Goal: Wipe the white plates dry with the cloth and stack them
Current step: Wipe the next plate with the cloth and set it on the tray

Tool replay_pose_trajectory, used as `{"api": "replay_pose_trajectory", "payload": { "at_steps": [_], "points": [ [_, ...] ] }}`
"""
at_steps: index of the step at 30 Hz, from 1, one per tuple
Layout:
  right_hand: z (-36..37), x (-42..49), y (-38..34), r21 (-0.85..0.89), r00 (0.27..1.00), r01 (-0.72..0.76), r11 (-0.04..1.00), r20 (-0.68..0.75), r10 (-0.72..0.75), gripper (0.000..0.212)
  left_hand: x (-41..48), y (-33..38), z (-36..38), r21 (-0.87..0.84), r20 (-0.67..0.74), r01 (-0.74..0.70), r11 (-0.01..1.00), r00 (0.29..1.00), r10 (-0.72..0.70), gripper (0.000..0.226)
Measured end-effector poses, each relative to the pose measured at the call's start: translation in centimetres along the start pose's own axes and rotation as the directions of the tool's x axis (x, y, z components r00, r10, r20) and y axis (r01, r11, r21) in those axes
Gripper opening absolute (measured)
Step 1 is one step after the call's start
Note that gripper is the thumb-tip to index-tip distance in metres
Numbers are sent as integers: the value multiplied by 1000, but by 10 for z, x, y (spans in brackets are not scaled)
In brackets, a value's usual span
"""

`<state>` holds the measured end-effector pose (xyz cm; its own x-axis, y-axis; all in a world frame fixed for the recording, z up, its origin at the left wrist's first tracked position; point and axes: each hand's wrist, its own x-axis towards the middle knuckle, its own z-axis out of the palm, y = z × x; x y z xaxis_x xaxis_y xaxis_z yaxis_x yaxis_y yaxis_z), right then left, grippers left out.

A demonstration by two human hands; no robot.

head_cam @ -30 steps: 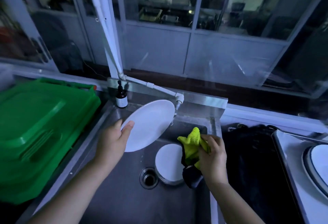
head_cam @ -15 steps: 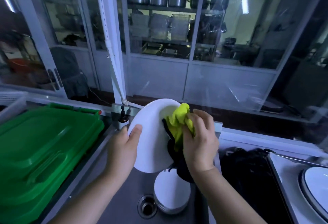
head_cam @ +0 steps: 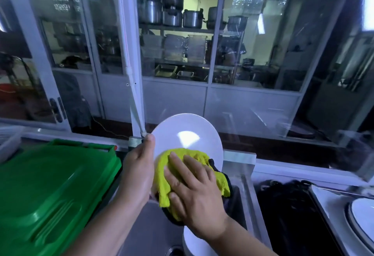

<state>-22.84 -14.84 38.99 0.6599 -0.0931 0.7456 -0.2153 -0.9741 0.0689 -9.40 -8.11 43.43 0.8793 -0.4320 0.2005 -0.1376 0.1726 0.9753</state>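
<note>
A white plate is held up, tilted, over the steel sink. My left hand grips its left rim, thumb on the front edge. My right hand lies flat with spread fingers on a yellow and black cloth, pressing it against the plate's lower face. Below, in the sink, more white plates lie stacked, partly hidden by my right forearm. Another plate with a dark rim sits at the far right.
A large green plastic lid or crate fills the left side. A white pipe rises behind the sink. Dark cloth lies on the counter to the right. Glass panels stand behind.
The plate has been lifted higher and turned more toward me. My right hand has flattened out, spreading the cloth over the plate's lower half instead of bunching it.
</note>
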Motion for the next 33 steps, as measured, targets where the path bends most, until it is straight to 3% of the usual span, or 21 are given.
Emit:
{"api": "replay_pose_trajectory", "payload": {
  "at_steps": [2, 7, 9, 15, 20, 23, 25, 28, 31, 33],
  "points": [
    [-1, -3, 12, -46, 1000, -16, 999, -13, 16, 42, 1, 6, -8, 39, -4, -53, 998, 999, 53, 33],
    [-7, 34, 28, -123, 965, -250, 960, -111, 237, 50, -2, 18, -19, 162, 75, -144, 976, 988, 133, 56],
    [-12, 56, 27, -144, 968, -244, 959, -95, 232, 57, -2, 25, -21, 223, 130, -224, 949, 971, 198, 58],
    [-54, 110, 26, -48, 999, -38, 998, -12, 38, 78, -4, 46, -28, 298, 381, -477, 827, 854, 355, 46],
    [-75, 115, 40, 176, 983, -181, 968, 75, 170, 61, -2, 50, -35, 271, 419, -459, 846, 847, 326, 57],
    [-70, 103, 45, 366, 941, -337, 867, 91, 327, 51, -5, 48, -37, 252, 434, -458, 853, 841, 323, 54],
    [-64, 92, 49, 473, 885, -442, 762, 90, 457, 43, -6, 46, -40, 241, 445, -426, 872, 847, 291, 64],
    [-55, 79, 52, 592, 790, -521, 615, 61, 610, 41, -7, 44, -43, 211, 356, -371, 904, 891, 283, 55],
    [-45, 66, 50, 677, 649, -590, 441, 73, 757, 33, -12, 43, -42, 142, 255, -315, 938, 928, 273, 55],
    [-37, 55, 44, 748, 513, -616, 248, 142, 846, 18, -15, 41, -38, 110, 173, -327, 938, 936, 306, 52]
  ]
}}
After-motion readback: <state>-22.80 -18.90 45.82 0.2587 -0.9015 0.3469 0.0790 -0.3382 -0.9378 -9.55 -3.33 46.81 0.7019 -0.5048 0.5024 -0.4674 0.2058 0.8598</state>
